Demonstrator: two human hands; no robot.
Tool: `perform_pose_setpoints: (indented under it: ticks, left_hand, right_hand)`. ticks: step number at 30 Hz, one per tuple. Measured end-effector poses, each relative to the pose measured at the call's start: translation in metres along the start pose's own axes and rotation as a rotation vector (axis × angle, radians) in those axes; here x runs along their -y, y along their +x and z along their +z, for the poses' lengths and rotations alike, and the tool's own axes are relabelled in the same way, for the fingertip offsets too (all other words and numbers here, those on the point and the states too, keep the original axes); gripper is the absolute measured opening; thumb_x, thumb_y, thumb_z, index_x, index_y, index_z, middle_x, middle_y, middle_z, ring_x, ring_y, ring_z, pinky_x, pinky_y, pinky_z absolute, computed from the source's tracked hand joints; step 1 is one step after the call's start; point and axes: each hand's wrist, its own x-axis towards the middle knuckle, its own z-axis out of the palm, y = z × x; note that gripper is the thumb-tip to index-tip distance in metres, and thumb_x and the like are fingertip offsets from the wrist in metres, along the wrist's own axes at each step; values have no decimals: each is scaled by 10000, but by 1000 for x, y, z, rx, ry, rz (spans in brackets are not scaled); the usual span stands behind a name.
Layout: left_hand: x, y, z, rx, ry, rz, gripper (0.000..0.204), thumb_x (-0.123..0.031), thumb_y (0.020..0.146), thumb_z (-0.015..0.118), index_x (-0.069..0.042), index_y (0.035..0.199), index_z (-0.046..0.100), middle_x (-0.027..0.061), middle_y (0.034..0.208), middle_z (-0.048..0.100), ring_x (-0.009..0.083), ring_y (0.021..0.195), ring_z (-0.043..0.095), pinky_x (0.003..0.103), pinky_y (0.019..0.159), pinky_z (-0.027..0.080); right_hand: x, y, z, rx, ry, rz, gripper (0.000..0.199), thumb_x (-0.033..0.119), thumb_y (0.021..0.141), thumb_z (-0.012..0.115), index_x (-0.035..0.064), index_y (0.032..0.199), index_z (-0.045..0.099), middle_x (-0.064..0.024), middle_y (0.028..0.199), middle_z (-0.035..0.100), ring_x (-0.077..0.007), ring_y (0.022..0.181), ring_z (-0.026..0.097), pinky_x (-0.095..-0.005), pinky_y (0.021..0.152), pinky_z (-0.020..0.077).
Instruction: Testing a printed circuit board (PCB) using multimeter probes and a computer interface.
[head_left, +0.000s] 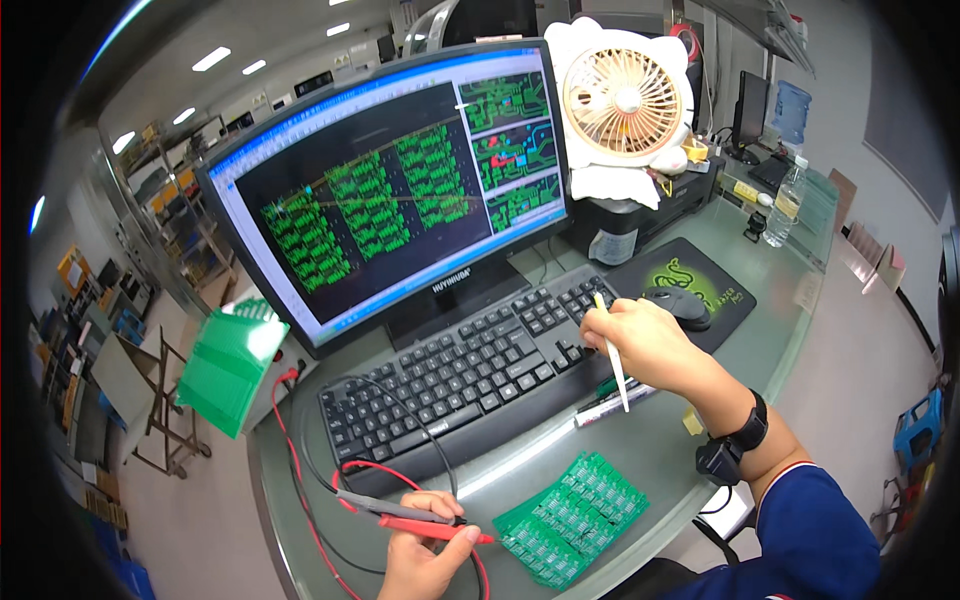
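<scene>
The green board lies at the desk's near edge, six o'clock; the left hand pinches red and black probes together, tips aimed at it; the right hand, gripping a white stick, rests on the keyboard at twelve; a marker lies between; mouse at one.

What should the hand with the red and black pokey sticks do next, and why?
Probably bring the probe tips down onto the green circuit board. The left hand grips the red probe and black probe with tips pointing toward the board but apart from it, while the right hand, holding a white pen, rests at the keyboard.
</scene>
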Motion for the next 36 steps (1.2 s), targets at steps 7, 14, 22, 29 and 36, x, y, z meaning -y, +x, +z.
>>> perform_pose_setpoints:
  ticks: [7, 14, 22, 29, 36]
  left_hand:
    - [-4, -1, 3, 56, 32, 44, 241, -1, 836, 622, -65, 985, 444, 38, 971, 451, 96, 813, 483, 241, 732, 440]
    - [0, -5, 0, 15, 124, -13, 283, 3, 812, 645, -64, 988, 433, 53, 982, 470, 107, 851, 515, 252, 733, 462]
    - [-6, -6, 5, 34, 40, -86, 230, -53, 847, 636, -61, 1002, 466, 9, 936, 486, 90, 847, 521, 242, 738, 443]
    - [-7, -3, 2, 58, 0, -16, 288, 14, 834, 626, -72, 1030, 435, 29, 989, 452, 101, 878, 474, 253, 774, 443]
    - [-5, -3, 4, 52, 15, 79, 274, 39, 829, 617, -76, 997, 433, 27, 959, 442, 99, 836, 462, 245, 748, 446]
  right_hand:
    - [3, -7, -8, 168, -128, 2, 56, 180, 835, 568, 137, 867, 583, -79, 713, 600, -268, 769, 600, -395, 681, 405]
    - [20, -6, 1, -49, 139, -160, 179, 274, 864, 614, 104, 812, 592, -105, 654, 586, -309, 613, 588, -429, 561, 450]
    - [30, -10, 8, -102, 244, -299, 144, 267, 824, 658, 129, 833, 616, -74, 659, 580, -274, 619, 593, -395, 547, 457]
    - [7, 4, 2, -159, 391, -161, 150, 244, 902, 573, 96, 921, 578, -77, 705, 603, -291, 646, 597, -408, 594, 469]
    - [-41, 24, -32, -185, 608, 37, 226, 210, 923, 570, 22, 1047, 564, -133, 925, 654, -219, 849, 643, -319, 759, 496]
